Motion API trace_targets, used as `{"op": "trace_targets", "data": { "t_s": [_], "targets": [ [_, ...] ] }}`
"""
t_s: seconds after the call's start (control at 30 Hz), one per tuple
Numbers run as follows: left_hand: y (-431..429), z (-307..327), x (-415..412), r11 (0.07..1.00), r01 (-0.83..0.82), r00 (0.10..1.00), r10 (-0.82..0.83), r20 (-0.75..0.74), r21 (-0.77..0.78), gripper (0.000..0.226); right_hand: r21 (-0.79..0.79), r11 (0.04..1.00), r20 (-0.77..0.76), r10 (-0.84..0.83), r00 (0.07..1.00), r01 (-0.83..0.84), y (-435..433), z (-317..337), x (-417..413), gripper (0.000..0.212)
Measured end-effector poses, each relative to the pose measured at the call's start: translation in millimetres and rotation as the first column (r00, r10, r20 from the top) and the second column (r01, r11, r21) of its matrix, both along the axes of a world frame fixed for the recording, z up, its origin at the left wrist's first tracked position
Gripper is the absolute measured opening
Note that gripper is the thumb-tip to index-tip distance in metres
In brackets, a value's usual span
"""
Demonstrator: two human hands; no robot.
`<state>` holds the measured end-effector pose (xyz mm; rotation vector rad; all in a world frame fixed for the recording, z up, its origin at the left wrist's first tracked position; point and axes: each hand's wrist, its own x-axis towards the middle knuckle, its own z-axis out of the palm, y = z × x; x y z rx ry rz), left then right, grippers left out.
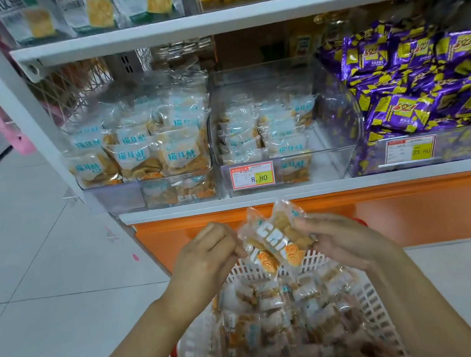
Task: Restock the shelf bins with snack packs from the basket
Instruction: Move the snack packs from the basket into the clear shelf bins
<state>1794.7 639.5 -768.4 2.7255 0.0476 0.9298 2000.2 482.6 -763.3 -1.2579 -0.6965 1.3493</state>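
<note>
**Both hands on snack packs above the basket**

- Basket (376, 309): white lattice, heaped with loose packs (286, 315) in clear wrap.
- Snack packs (275, 241): two overlapping, clear wrap with orange swirl print. They are held in the air just above the basket's far rim.
- Left hand (206, 248): over the basket's far left corner, fingers curled, pinching the packs' left edge.
- Right hand (342, 239): over the basket's far right side, thumb and fingers gripping the packs' right edge.
- Middle bin (334, 159): on the shelf straight beyond the basket, partly filled with like packs. The price tag (253, 175) on its front reads 8.80.
- Left bin (114, 197): beyond the basket and to its left, stacked fuller.
- Purple packs (411, 93): beyond the basket and to its right.
</note>
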Motion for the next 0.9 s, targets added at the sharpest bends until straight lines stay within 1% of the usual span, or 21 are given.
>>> {"op": "trace_targets", "data": {
  "t_s": [0.03, 0.07, 0.17, 0.23, 0.27, 0.3, 0.33, 0.37, 0.4, 0.43, 0.47, 0.5, 0.53, 0.57, 0.6, 0.63, 0.67, 0.7, 0.77, 0.8, 0.9],
  "targets": [
    [0, 0, 1, 1.000, 0.011, 1.000, -0.011, -0.002, -0.001, 0.005, -0.037, 0.999, 0.019, -0.005, 1.000, 0.006, 2, -1, -3, 0.053],
    [0, 0, 2, 1.000, 0.019, 1.000, -0.019, -0.002, 0.003, 0.007, -0.063, 0.998, 0.035, -0.006, 0.999, 0.008, 3, 0, -5, 0.054],
    [1, 2, 5, 0.999, 0.039, 0.999, -0.039, 0.006, 0.006, 0.013, -0.079, 0.997, -0.027, -0.012, 1.000, 0.010, 7, 6, -6, 0.044],
    [0, 5, 7, 0.999, 0.035, 0.999, -0.035, 0.017, -0.001, 0.011, -0.055, 0.998, -0.065, -0.012, 0.998, 0.008, 10, 11, -6, 0.037],
    [0, 7, 9, 0.999, 0.021, 1.000, -0.020, 0.024, -0.027, 0.008, -0.046, 0.999, -0.059, -0.018, 0.998, 0.016, 12, 15, -6, 0.038],
    [0, 9, 11, 0.996, -0.005, 1.000, 0.007, 0.022, -0.084, 0.007, -0.035, 0.999, -0.050, -0.032, 0.998, 0.030, 14, 19, -5, 0.039],
    [-1, 12, 13, 0.983, -0.053, 0.998, 0.055, 0.004, -0.176, 0.008, -0.019, 0.999, -0.039, -0.050, 0.998, 0.049, 15, 22, -3, 0.039],
    [-2, 17, 15, 0.945, -0.107, 0.994, 0.102, -0.030, -0.310, 0.013, -0.001, 0.998, -0.023, -0.063, 0.998, 0.063, 16, 27, -1, 0.035],
    [-3, 21, 17, 0.864, -0.160, 0.987, 0.140, -0.078, -0.477, 0.023, 0.013, 0.997, 0.013, -0.074, 0.997, 0.074, 16, 32, 0, 0.029],
    [-4, 26, 20, 0.724, -0.182, 0.983, 0.135, -0.122, -0.666, 0.034, 0.021, 0.996, 0.064, -0.084, 0.994, 0.083, 16, 39, 1, 0.023],
    [-4, 31, 22, 0.533, -0.173, 0.985, 0.098, -0.143, -0.828, 0.037, 0.022, 0.996, 0.123, -0.093, 0.988, 0.091, 16, 45, 1, 0.020],
    [-4, 37, 25, 0.316, -0.145, 0.989, 0.046, -0.138, -0.938, 0.033, 0.014, 0.995, 0.178, -0.100, 0.979, 0.099, 15, 52, 0, 0.022],
    [-4, 42, 27, 0.134, -0.122, 0.993, 0.011, -0.121, -0.984, 0.023, 0.009, 0.995, 0.227, -0.102, 0.969, 0.102, 15, 57, -1, 0.029],
    [-5, 47, 29, 0.014, -0.108, 0.994, -0.005, -0.108, -0.994, 0.016, 0.008, 0.994, 0.281, -0.106, 0.954, 0.108, 17, 61, -2, 0.037],
    [-5, 50, 31, -0.021, -0.103, 0.995, -0.017, -0.103, -0.994, 0.027, 0.008, 0.994, 0.353, -0.108, 0.929, 0.113, 18, 65, -4, 0.047],
    [-5, 52, 33, 0.002, -0.115, 0.993, -0.042, -0.115, -0.993, 0.044, 0.011, 0.993, 0.436, -0.113, 0.893, 0.120, 20, 69, -8, 0.055],
    [-4, 53, 35, 0.084, -0.139, 0.987, -0.067, -0.145, -0.987, 0.055, 0.017, 0.992, 0.503, -0.117, 0.856, 0.125, 22, 72, -11, 0.059],
    [-6, 56, 37, 0.157, -0.166, 0.980, -0.088, -0.181, -0.974, 0.060, 0.025, 0.991, 0.547, -0.123, 0.828, 0.130, 24, 75, -13, 0.056],
    [-6, 59, 40, 0.285, -0.187, 0.970, -0.098, -0.223, -0.940, 0.062, 0.005, 0.992, 0.623, -0.104, 0.776, 0.128, 28, 83, -13, 0.050],
    [-4, 60, 41, 0.334, -0.169, 0.972, -0.097, -0.212, -0.927, 0.060, -0.022, 0.992, 0.676, -0.078, 0.733, 0.126, 29, 90, -11, 0.055],
    [1, 64, 45, 0.429, -0.091, 0.983, -0.105, -0.150, -0.899, 0.065, -0.141, 0.990, 0.808, 0.100, 0.581, 0.026, 30, 116, -3, 0.085]
  ]
}}
